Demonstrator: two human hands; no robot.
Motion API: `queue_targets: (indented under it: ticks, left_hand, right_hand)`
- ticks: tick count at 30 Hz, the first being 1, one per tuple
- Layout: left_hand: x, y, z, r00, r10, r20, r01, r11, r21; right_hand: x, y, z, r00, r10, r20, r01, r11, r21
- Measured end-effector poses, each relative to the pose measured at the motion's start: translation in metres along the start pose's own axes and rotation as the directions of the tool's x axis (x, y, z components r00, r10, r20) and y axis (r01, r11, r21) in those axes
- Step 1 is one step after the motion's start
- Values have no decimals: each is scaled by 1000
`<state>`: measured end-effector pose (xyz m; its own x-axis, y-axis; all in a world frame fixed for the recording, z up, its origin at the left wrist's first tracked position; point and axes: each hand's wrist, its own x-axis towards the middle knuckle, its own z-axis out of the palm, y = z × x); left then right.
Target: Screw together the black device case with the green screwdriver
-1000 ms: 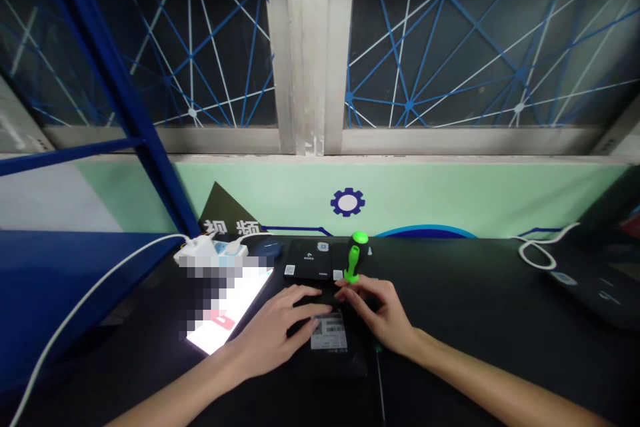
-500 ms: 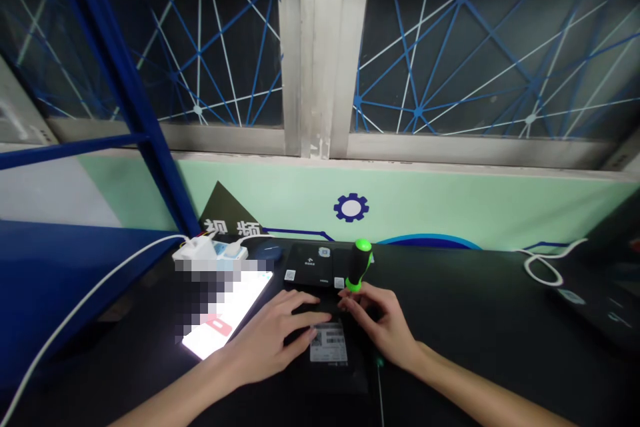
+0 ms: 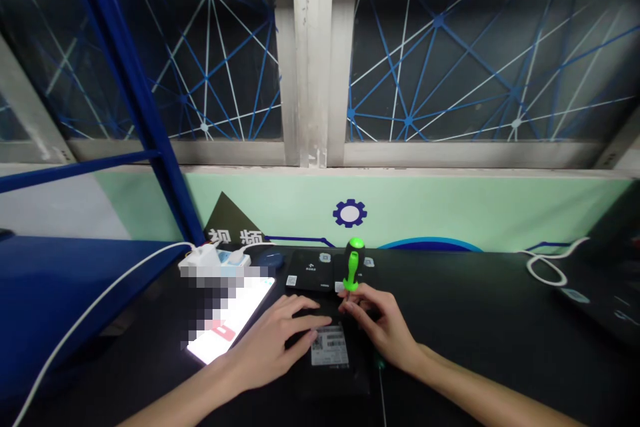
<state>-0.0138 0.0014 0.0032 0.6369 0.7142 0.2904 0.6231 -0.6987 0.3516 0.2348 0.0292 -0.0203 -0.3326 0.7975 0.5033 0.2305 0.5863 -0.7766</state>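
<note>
item: screwdriver (image 3: 353, 272), green and black, handle roughly upright, mid-table, over the far end of a labelled black box (image 3: 343, 384); tip hidden behind the fingers. right hand (image 3: 387, 327): grip pinching the screwdriver just below its green collar, between thumb and fingers. left hand (image 3: 277, 340): grip spread, palm down, fingers laid over the left part of the labelled black box, thumb at the label's edge. beside the box, towards the right: one thin metal rod (image 3: 383, 390), lying on the table (image 3: 475, 320). towards the table's far edge: two further black devices, left (image 3: 310, 272) and right (image 3: 369, 274); left of the hands, one lit phone (image 3: 253, 300). step in hand, as judged: working the screwdriver at the box's far end by fingertip twist. next move, as judged, calls for an upright shaft, a small turn of the fingers and a box pinned firm. change against half a second ago: the handle's green strip, then at its right side, now faces the camera; the left hand keeps its place.
</note>
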Motion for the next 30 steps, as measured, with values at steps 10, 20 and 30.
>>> queue_targets:
  ticks: [10,20,30]
  left_hand:
    - [2,0,0,1000,4,-26,-3,1000,4]
    - [0,-2,-2,990,94,-109,-95,995,-5]
    - [1,3,0,994,89,-59,-86,995,42]
  right_hand:
    - [-5,3,-1,997,-16,-75,21,998,66]
    - [-4,-1,-2,998,5,-62,5,986,167]
    - [-4,0,-2,1000,5,-21,0,978,208]
